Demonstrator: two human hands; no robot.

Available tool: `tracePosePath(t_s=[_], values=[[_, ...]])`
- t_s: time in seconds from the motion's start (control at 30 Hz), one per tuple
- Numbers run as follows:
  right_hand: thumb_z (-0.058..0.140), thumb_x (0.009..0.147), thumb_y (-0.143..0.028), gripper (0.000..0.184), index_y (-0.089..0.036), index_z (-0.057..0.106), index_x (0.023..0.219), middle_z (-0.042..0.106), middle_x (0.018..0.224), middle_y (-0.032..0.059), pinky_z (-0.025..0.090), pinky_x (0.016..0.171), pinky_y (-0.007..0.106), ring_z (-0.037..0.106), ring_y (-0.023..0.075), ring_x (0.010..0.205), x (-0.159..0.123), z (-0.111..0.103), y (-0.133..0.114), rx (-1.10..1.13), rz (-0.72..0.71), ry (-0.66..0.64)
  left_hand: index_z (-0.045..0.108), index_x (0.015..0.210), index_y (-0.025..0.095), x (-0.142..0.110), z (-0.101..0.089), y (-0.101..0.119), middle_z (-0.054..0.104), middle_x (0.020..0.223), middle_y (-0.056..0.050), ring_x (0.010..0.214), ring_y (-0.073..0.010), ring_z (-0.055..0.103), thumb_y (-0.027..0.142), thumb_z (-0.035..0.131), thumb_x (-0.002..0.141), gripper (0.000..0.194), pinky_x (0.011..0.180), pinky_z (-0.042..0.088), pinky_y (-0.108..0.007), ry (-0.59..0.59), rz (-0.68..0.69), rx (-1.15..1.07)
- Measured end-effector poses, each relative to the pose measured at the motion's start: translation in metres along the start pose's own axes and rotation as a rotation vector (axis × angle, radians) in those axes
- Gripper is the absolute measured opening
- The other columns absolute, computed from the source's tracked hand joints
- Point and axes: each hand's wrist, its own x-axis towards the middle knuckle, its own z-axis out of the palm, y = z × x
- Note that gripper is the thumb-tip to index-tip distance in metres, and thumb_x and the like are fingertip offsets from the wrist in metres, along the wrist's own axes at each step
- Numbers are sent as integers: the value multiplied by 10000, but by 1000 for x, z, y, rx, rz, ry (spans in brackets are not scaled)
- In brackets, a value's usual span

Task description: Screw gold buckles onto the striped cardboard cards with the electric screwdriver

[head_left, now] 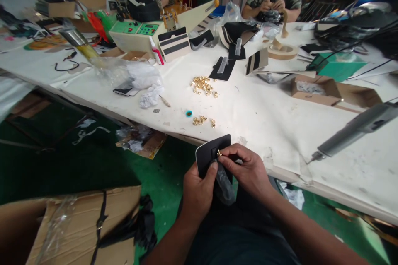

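My left hand (197,188) grips a black leather flap piece (211,151) with a pale edge, thumb pressed on its face. A black strap wrapped in clear plastic (225,186) hangs from the piece between my hands. My right hand (247,167) pinches a small gold fitting (219,153) against the middle of the flap. Both hands are closed, held just in front of the white table edge (280,169). Loose gold fittings lie on the table in a small cluster (202,120) and a larger pile (204,86) further back.
A grey electric screwdriver (357,128) hangs at the right. An open cardboard box (77,227) with black straps sits on the green floor at the lower left. Cardboard trays (314,89), black-and-cream pieces, a green-panelled machine (139,33) and seated people fill the far side.
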Motion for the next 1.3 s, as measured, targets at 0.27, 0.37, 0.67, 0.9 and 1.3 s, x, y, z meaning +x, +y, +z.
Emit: tracePosePath(t_s=[0.27,0.37,0.67,0.9,1.3], values=[[794,930,-249,13,-250,807,934,774,907,20,577,776,298,721,176,840,-14,-12,3,-1,-129,54,803,1174,178,-14,12,2,833,1060,-43,944,-240,753,390,751,938,321,834,579,-288,-24,72,99],[793,930,-218,33,-249,803,938,779,909,17,583,772,292,730,171,836,-17,-14,5,-20,-168,90,799,1172,185,-16,16,1,831,1077,-42,964,-242,758,371,747,943,300,851,578,-293,-25,102,143],[753,947,-152,109,-241,814,957,804,916,27,603,770,285,762,172,836,-23,-19,5,-72,-248,139,773,1196,198,-22,26,-10,816,1070,-40,945,-226,756,340,719,980,264,842,576,-300,-13,205,273],[802,929,-216,38,-245,791,908,796,882,5,585,774,301,741,176,808,-31,-20,5,-18,-128,259,758,1245,238,-25,33,-10,791,1182,-50,1079,-233,746,300,680,1024,242,931,568,-318,-44,389,344],[735,882,-163,407,-247,740,1280,767,1178,71,568,986,388,714,241,1096,-48,-37,-8,-114,-285,120,566,1490,275,-30,38,-10,643,1393,-108,1309,-264,635,187,668,997,512,1122,545,-425,-81,759,493]])
